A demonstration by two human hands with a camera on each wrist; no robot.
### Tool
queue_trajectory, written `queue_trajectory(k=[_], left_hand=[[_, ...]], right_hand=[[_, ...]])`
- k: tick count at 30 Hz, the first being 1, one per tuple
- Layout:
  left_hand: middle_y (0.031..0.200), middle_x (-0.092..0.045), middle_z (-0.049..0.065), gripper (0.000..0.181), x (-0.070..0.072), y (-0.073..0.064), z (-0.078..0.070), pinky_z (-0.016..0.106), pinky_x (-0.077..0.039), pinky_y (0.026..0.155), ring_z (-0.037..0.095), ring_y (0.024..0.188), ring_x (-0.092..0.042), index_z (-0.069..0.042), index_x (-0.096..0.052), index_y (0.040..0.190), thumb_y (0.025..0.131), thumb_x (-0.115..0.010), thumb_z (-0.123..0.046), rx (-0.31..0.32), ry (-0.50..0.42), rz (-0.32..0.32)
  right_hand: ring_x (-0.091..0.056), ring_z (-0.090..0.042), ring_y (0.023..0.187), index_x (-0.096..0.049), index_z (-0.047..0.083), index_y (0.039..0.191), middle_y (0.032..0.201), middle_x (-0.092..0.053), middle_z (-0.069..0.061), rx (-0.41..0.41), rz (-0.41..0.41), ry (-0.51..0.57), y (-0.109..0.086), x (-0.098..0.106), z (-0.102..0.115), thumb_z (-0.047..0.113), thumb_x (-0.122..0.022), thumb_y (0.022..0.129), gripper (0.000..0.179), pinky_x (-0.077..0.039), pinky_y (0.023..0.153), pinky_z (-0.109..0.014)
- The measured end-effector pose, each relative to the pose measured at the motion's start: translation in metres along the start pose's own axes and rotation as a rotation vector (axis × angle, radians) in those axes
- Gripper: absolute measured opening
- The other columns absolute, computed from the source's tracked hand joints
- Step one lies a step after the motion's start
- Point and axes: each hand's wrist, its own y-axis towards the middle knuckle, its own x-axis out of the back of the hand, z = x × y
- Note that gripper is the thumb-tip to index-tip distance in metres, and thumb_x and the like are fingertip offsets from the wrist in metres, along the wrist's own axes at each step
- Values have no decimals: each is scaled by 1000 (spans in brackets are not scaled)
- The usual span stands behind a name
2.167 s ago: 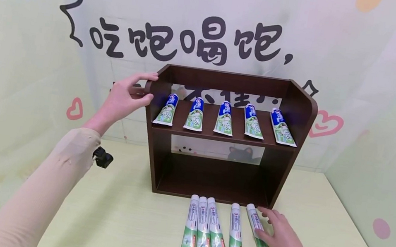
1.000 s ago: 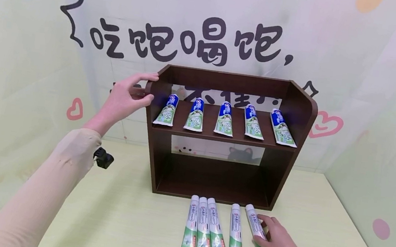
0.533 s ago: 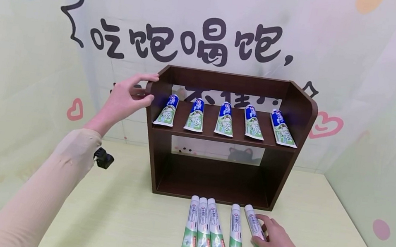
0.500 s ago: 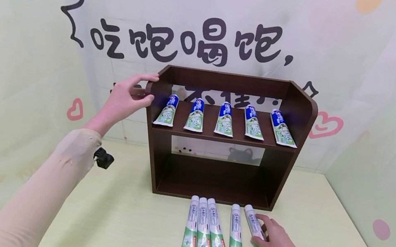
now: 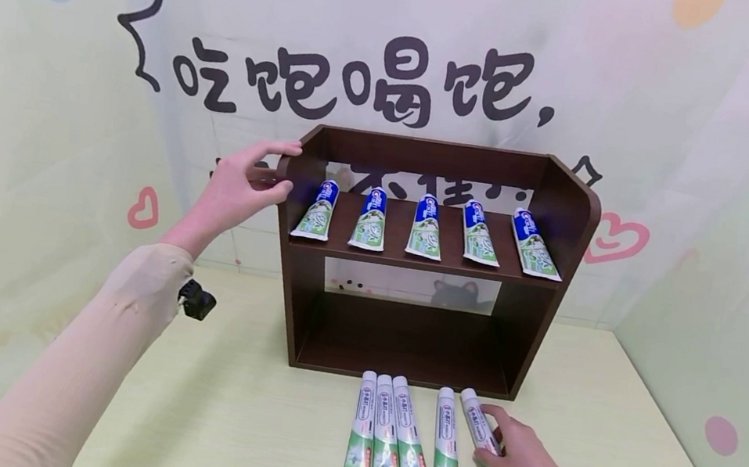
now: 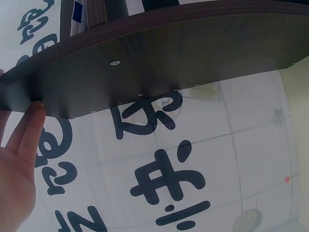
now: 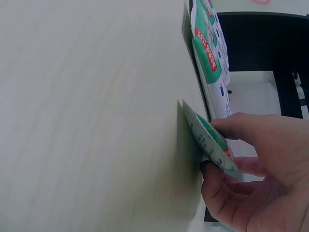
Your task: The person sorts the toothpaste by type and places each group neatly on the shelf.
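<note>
At the upper left side panel of the dark brown two-tier shelf [image 5: 427,266], my left hand [image 5: 236,185] grips the panel's edge with fingers and thumb. The left wrist view shows fingers of the left hand [image 6: 18,179] against the panel's outer face. On the table, my right hand [image 5: 524,460] pinches the rightmost green-and-white toothpaste tube [image 5: 479,425] by its sides. In the right wrist view the crimped end of that toothpaste tube [image 7: 205,137] stands tilted between thumb and fingers of the right hand [image 7: 263,169]. Part of the tube is hidden by the hand.
Several green-and-white toothpaste tubes, among them one beside the held tube [image 5: 448,448], lie before the shelf. Blue-and-green toothpaste tubes, such as the middle one [image 5: 426,228], line the upper tier. A printed curtain [image 5: 405,1] hangs behind the pale table [image 5: 238,405].
My right hand has moved from the cap end down to the middle of the rightmost toothpaste tube and taken hold of it. The tube has shifted slightly left. My left hand has stayed on the shelf.
</note>
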Motion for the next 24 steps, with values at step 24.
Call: queue_trajectory(k=[24], left_hand=[[149,-52,9,50,4,4,11,11,-55,87,39,114,-67,-7,-55,137,88,-68,-2,-7,-33,56]], right_hand=[[-55,-13,66,-53,12,136,77,-63,-4,-5,12,40,0,4,5,9,-79,77,64,-47,52,-22]])
